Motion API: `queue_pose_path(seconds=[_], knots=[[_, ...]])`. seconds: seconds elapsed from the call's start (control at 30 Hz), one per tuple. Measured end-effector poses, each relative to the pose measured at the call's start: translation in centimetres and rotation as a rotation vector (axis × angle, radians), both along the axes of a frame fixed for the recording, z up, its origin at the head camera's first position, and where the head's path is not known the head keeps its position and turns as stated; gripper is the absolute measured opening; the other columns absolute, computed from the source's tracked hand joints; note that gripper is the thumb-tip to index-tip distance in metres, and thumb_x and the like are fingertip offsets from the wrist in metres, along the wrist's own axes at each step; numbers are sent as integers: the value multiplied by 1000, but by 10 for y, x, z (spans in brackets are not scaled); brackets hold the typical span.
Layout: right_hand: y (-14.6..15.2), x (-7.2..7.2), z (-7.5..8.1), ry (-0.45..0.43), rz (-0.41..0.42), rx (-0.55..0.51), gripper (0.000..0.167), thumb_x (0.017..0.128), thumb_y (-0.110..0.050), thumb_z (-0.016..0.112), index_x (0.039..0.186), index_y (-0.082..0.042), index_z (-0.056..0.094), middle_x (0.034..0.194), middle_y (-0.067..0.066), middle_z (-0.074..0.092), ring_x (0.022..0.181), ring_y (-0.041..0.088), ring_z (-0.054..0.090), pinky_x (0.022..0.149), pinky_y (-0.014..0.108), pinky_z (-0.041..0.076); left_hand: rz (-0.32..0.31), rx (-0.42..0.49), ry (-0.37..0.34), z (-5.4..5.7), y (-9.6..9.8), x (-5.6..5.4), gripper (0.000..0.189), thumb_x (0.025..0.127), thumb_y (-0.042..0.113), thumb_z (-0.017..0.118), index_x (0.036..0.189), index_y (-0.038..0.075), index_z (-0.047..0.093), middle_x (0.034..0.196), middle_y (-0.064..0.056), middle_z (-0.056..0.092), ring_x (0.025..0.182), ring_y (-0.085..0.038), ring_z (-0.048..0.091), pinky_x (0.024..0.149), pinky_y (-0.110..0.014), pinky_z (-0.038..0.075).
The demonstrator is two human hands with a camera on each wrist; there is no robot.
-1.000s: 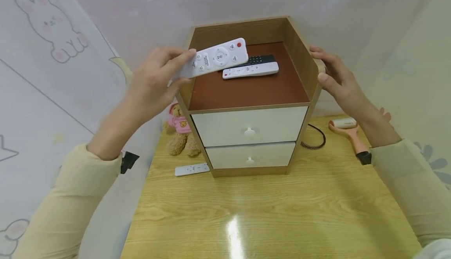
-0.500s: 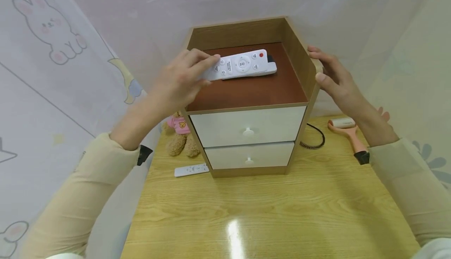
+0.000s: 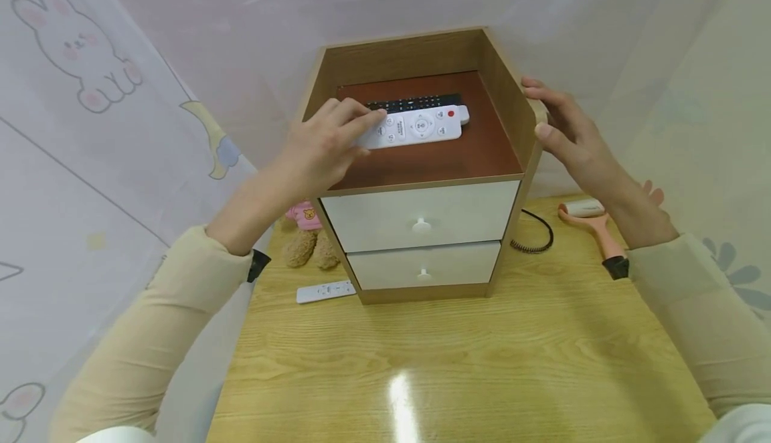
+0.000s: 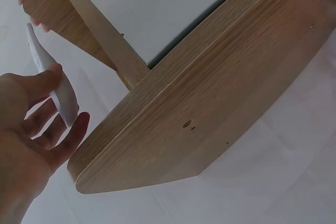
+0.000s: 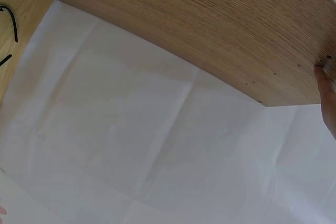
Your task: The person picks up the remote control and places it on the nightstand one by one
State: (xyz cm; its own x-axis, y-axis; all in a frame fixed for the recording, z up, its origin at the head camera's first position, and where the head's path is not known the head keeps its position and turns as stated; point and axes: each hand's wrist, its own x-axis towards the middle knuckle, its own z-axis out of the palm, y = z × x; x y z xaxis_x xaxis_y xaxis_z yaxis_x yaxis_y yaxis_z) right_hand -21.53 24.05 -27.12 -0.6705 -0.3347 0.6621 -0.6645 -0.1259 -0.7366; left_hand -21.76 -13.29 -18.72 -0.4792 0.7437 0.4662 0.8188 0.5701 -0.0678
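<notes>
A white remote control [image 3: 421,126] with a red button is held in my left hand [image 3: 319,148], thumb above and fingers below. It hangs over the brown top shelf [image 3: 434,162] of a small wooden cabinet [image 3: 421,294]. On that shelf lie a black remote [image 3: 442,100] and another white remote [image 3: 464,115], mostly hidden under the held one. In the left wrist view the held remote [image 4: 63,98] is seen edge-on, near the cabinet's side. My right hand [image 3: 575,138] grips the front edge of the cabinet's right side panel [image 3: 502,88].
A third white remote [image 3: 325,292] lies on the wooden table [image 3: 361,376], left of the cabinet, near a teddy bear [image 3: 304,245] in pink. To the right are a black coiled cord [image 3: 536,245] and an orange lint roller [image 3: 596,225]. Cloth walls surround the table.
My left hand has carried the white remote rightward and down over the shelf, now in front of the black remote. My right hand has stayed on the side panel.
</notes>
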Motion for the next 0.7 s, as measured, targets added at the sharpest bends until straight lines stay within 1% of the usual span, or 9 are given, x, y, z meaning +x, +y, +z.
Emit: queue_pose_path(seconds=[0.17, 0.3, 0.4, 0.47, 0.57, 0.7], knots=[[-2, 0, 1, 8, 5, 2, 46, 97, 5, 40, 143, -3, 40, 158, 11, 21, 148, 22, 7, 118, 30, 15, 25, -42, -43, -6, 2, -2, 47, 86, 5, 71, 132, 5, 59, 116, -13, 59, 104, -30, 53, 77, -40, 54], [-2, -1, 1, 16, 6, 2, 46, 97, 5, 40, 143, -3, 40, 158, 12, 21, 147, 22, 7, 118, 31, 14, 52, -74, -82, -10, 2, -3, 47, 88, 8, 69, 134, 6, 57, 118, -11, 58, 107, -28, 52, 72, -41, 55], [-2, -2, 0, 21, 7, -1, 47, 97, 6, 39, 143, -3, 40, 158, 12, 22, 147, 22, 7, 118, 31, 13, 68, -97, -98, -14, 2, -5, 47, 90, 10, 68, 135, 6, 56, 119, -10, 57, 108, -27, 52, 69, -41, 56], [-2, -2, -1, 21, 9, -4, 47, 97, 7, 39, 143, -3, 40, 158, 12, 22, 147, 22, 7, 118, 30, 15, 77, -112, -107, -16, 3, -6, 47, 90, 11, 68, 135, 7, 55, 120, -10, 57, 108, -27, 51, 67, -41, 56], [-2, -3, -2, 20, 10, -9, 47, 97, 6, 39, 142, -3, 40, 157, 12, 22, 147, 23, 8, 115, 28, 20, 91, -128, -111, -19, 5, -7, 46, 91, 12, 67, 135, 8, 55, 120, -9, 56, 108, -26, 51, 64, -39, 55], [-2, -2, -2, 19, 4, -15, 47, 96, 6, 39, 142, -3, 40, 157, 12, 22, 147, 23, 9, 112, 28, 24, 106, -131, -101, -22, 7, -10, 46, 90, 11, 67, 135, 9, 56, 119, -9, 57, 105, -26, 51, 60, -39, 54]])
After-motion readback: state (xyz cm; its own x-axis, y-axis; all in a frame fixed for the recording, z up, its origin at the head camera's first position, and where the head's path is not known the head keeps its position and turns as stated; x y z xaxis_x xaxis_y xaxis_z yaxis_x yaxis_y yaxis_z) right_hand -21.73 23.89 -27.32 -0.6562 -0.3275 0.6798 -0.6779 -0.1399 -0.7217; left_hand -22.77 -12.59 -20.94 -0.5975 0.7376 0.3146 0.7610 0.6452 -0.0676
